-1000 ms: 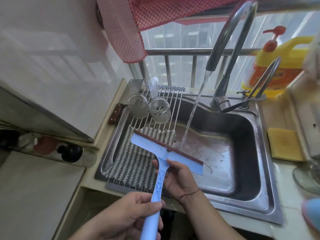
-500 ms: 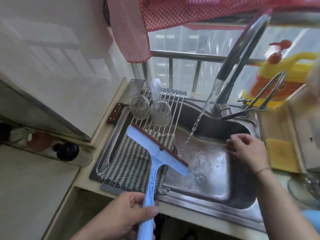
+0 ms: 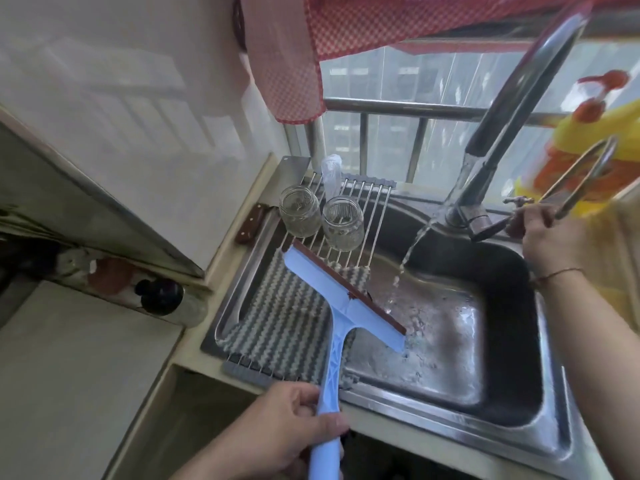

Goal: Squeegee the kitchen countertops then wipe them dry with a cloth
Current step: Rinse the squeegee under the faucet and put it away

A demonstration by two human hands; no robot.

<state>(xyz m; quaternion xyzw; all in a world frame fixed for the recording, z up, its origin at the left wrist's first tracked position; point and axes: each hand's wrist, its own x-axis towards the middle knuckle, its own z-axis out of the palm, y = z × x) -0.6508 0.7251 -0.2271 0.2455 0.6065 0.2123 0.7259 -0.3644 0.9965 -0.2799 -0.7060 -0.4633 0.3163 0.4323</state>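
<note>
Left hand [image 3: 277, 424] has its grip curled round the handle of the light blue plastic squeegee [image 3: 341, 306] at the stainless steel sink's [image 3: 540, 441] near rim. The handle runs away from the person, brown blade crosswise over the grey striped cloth [image 3: 280, 320]. Further back, the right hand's [image 3: 550, 237] grip pinches the faucet lever [image 3: 491, 228], water running.

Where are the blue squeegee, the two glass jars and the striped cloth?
blue squeegee [image 3: 341, 308], head view, on its blue head.
glass jars [image 3: 343, 223], head view, on the right jar's side.
striped cloth [image 3: 284, 320], head view, on its middle.
</note>
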